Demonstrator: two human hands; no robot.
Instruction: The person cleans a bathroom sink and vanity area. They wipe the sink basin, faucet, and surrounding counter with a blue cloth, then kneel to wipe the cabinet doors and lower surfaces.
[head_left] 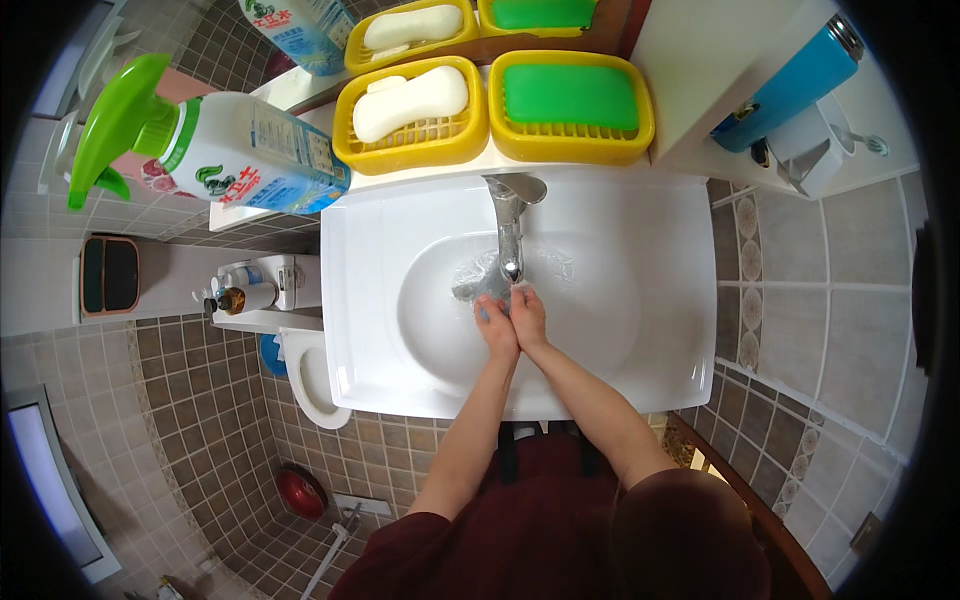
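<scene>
Palms up and side by side, my two hands make a cup just below the spout of a chrome faucet [508, 225]. My left hand [497, 328] and my right hand [528, 316] touch along their inner edges, their fingers stretched toward the faucet and slightly bent. Water glistens at the fingertips, and neither hand grips a solid thing. Beneath them, rippling water shows in the oval bowl of the white sink [365, 365]. Both bare forearms reach over its front edge.
Behind the faucet, two yellow soap dishes [575, 150] hold a white bar [430, 98] and a green block [570, 97]. A spray bottle [255, 150] stands left of them before a mirror. At right are a blue bottle [790, 85] and a toothbrush [870, 143]. A toilet [320, 390] stands lower left.
</scene>
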